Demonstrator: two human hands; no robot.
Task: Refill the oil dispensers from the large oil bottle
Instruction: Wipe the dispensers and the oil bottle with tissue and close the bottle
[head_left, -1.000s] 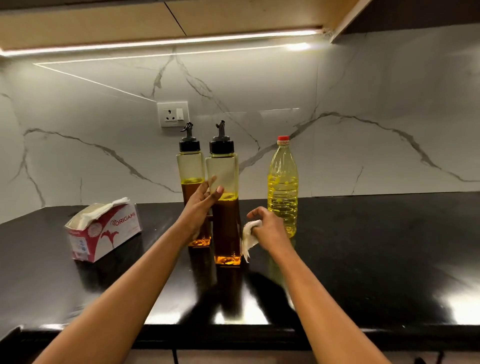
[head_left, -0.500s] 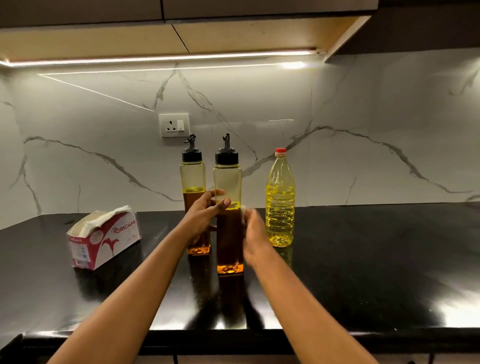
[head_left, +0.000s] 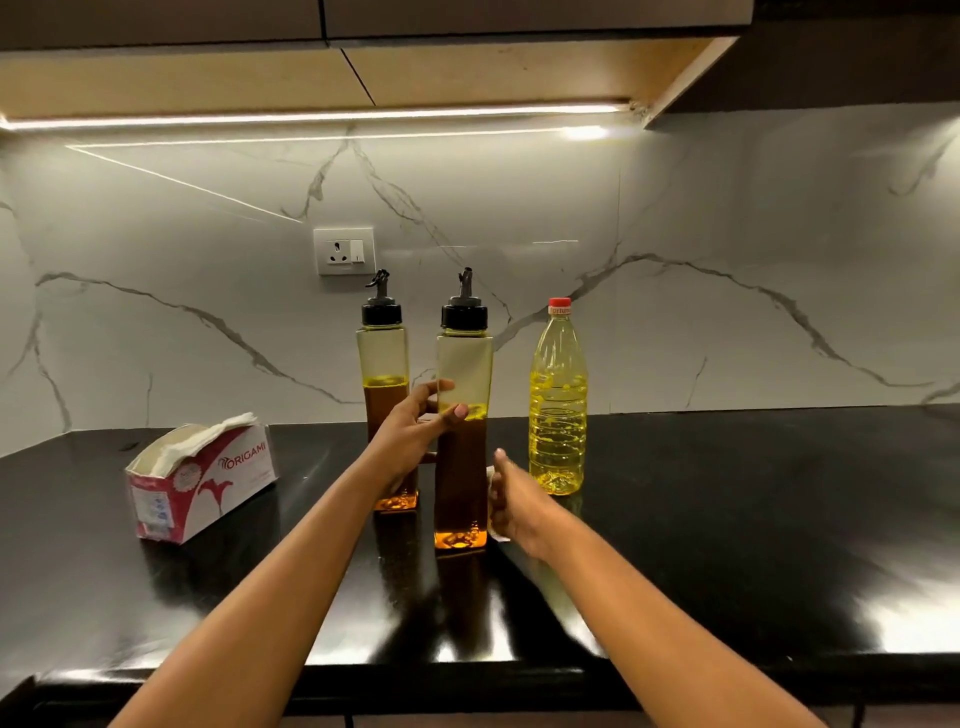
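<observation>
Two tall square oil dispensers with black spout caps stand on the black counter (head_left: 727, 519). The nearer dispenser (head_left: 464, 364) is over half full of dark oil, and my left hand (head_left: 415, 436) grips its left side at mid height. The farther dispenser (head_left: 382, 353) stands just behind and left of it, partly hidden by that hand. My right hand (head_left: 514, 499) holds a white tissue (head_left: 491, 475) against the nearer dispenser's lower right side. The large oil bottle (head_left: 558, 410), yellow with a red cap, stands upright to the right, capped.
An open red and white tissue box (head_left: 208, 478) lies at the left of the counter. A marble wall with a power socket (head_left: 345, 251) rises behind the bottles. The counter's front edge runs below my forearms.
My right hand with the tissue has moved up and then down again along the nearer dispenser's right side. My left hand has kept its grip. The camera has tilted up a little.
</observation>
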